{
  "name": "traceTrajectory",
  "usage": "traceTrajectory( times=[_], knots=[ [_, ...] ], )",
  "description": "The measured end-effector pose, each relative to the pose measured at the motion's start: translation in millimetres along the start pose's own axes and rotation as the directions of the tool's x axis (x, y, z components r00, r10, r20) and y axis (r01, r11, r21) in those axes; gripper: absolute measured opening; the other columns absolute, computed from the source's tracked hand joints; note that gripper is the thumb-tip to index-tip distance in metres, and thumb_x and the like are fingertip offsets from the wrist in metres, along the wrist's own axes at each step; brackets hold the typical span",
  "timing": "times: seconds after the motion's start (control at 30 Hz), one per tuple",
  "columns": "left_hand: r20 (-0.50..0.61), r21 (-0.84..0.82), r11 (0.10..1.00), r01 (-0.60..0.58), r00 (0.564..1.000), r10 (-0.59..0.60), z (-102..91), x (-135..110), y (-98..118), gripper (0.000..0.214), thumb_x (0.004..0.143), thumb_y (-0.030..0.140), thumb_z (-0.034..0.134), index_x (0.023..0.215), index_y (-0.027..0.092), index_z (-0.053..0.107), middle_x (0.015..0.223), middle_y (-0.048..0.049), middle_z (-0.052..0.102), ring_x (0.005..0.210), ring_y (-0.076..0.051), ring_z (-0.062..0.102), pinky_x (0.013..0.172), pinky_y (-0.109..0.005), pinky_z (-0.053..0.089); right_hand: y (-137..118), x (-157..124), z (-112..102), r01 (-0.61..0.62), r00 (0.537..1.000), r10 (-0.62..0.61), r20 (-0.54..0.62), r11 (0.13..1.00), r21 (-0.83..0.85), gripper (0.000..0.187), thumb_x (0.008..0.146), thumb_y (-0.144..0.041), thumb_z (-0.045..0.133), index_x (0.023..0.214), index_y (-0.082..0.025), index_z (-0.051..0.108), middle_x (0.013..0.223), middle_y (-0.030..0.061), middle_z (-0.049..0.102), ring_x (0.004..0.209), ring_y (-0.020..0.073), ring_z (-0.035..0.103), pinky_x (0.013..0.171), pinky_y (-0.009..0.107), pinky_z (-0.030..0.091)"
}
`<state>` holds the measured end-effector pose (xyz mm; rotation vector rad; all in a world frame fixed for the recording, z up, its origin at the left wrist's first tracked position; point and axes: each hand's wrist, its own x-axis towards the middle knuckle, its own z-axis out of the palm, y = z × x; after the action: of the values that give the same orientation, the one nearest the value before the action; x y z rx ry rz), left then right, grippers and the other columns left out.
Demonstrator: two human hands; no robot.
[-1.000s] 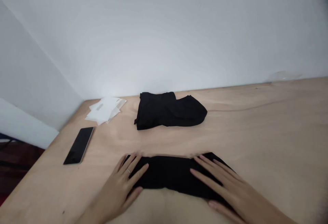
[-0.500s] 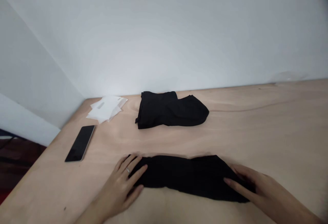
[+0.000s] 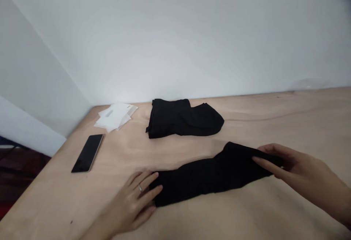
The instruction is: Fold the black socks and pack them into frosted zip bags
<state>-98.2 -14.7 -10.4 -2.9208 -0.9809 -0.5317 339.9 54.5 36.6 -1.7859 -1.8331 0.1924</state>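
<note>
A long black sock (image 3: 208, 174) lies across the near part of the wooden table (image 3: 287, 123). My left hand (image 3: 134, 201), a ring on one finger, rests flat with fingers apart on the sock's left end. My right hand (image 3: 296, 170) pinches the sock's right end between thumb and fingers and holds that end raised off the table, further from me than the left end. A second black garment (image 3: 182, 118), folded, lies further back near the wall.
A dark phone (image 3: 88, 153) lies face up near the table's left edge. White papers (image 3: 115, 115) sit in the back left corner against the wall. Beyond the left edge the floor is dark.
My right hand slid from the middle of the sock to its right end, gripped it and lifted it up and away from me. My left hand stayed on the left end.
</note>
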Motion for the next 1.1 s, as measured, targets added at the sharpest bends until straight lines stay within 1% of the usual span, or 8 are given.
traceTrajectory(
  times=[0.07,0.17,0.33,0.47,0.6,0.73,0.87,1.1],
  knots=[
    [-0.010,-0.022,1.000,0.004,1.000,-0.004,-0.7,0,-1,0.043,0.100,0.017,0.052,0.144,0.016,0.054,0.151,-0.0168,0.054,0.145,-0.033,0.044,0.109,-0.053,0.048,-24,0,-2,0.038,0.997,-0.039,0.071,0.999,0.023,0.039,0.086,-0.064,0.058,0.088,-0.027,0.069,0.067,0.0027,0.071,0.044,0.0181,0.061,0.043,0.030,0.046],
    [-0.016,-0.091,0.996,0.025,1.000,-0.026,-3.6,1,-3,0.045,0.102,0.017,0.048,0.147,0.019,0.051,0.150,-0.0157,0.054,0.144,-0.032,0.045,0.111,-0.053,0.047,-70,-2,4,0.240,0.970,-0.239,-0.034,0.970,0.021,0.023,0.092,-0.047,0.053,0.086,-0.026,0.063,0.060,-0.0010,0.067,0.042,0.0158,0.058,0.041,0.027,0.041],
    [-0.012,-0.398,0.897,0.193,0.976,-0.215,-3.9,-4,-5,0.063,0.107,0.034,0.040,0.164,0.022,0.017,0.147,-0.0156,0.057,0.138,-0.029,0.052,0.112,-0.049,0.047,-153,-21,43,0.552,0.833,-0.551,-0.037,0.834,-0.004,0.016,0.087,-0.012,0.048,0.091,-0.021,0.061,0.074,0.0017,0.070,0.051,0.0154,0.061,0.046,0.027,0.040],
    [-0.063,-0.544,0.800,0.251,0.939,-0.338,1.3,-10,-9,0.069,0.108,0.044,0.033,0.166,0.022,0.001,0.146,-0.0183,0.055,0.133,-0.030,0.056,0.107,-0.050,0.051,-189,-51,69,0.685,0.695,-0.704,0.147,0.711,0.161,0.014,0.086,-0.017,0.066,0.100,-0.019,0.066,0.092,0.0037,0.075,0.080,0.0191,0.071,0.063,0.028,0.054],
    [-0.019,-0.412,0.869,0.273,0.951,-0.308,4.7,-10,-11,0.059,0.106,0.044,0.041,0.161,0.027,0.030,0.143,-0.0171,0.053,0.130,-0.032,0.054,0.105,-0.052,0.052,-183,-69,71,0.791,0.559,-0.821,0.119,0.571,0.220,0.027,0.095,-0.035,0.067,0.117,-0.019,0.069,0.120,0.0050,0.075,0.113,0.0186,0.067,0.093,0.025,0.055],
    [-0.043,-0.284,0.920,0.271,0.955,-0.294,9.0,-9,-10,0.053,0.102,0.031,0.053,0.154,0.029,0.044,0.141,-0.0159,0.052,0.130,-0.031,0.053,0.102,-0.048,0.055,-157,-66,66,0.808,0.583,-0.811,0.053,0.585,0.070,0.040,0.100,-0.039,0.062,0.132,-0.016,0.065,0.139,0.0088,0.067,0.137,0.0227,0.053,0.112,0.033,0.045],
    [-0.100,-0.195,0.948,0.251,0.956,-0.274,8.4,-8,-8,0.057,0.097,0.027,0.058,0.152,0.025,0.046,0.147,-0.0177,0.048,0.137,-0.034,0.049,0.104,-0.050,0.053,-130,-59,82,0.852,0.522,-0.841,0.146,0.521,-0.044,0.075,0.092,-0.048,0.069,0.155,-0.017,0.043,0.162,0.0165,0.040,0.150,0.0367,0.034,0.112,0.055,0.042],
    [-0.009,0.058,0.997,0.058,0.998,-0.058,1.4,2,1,0.078,0.093,0.046,0.066,0.157,0.012,0.037,0.145,-0.0188,0.059,0.142,-0.039,0.046,0.112,-0.058,0.042,-102,-66,117,0.853,0.509,-0.818,0.269,0.522,-0.028,0.085,0.091,-0.048,0.069,0.161,-0.020,0.031,0.163,0.0169,0.037,0.150,0.0362,0.033,0.114,0.060,0.037]
  ],
)
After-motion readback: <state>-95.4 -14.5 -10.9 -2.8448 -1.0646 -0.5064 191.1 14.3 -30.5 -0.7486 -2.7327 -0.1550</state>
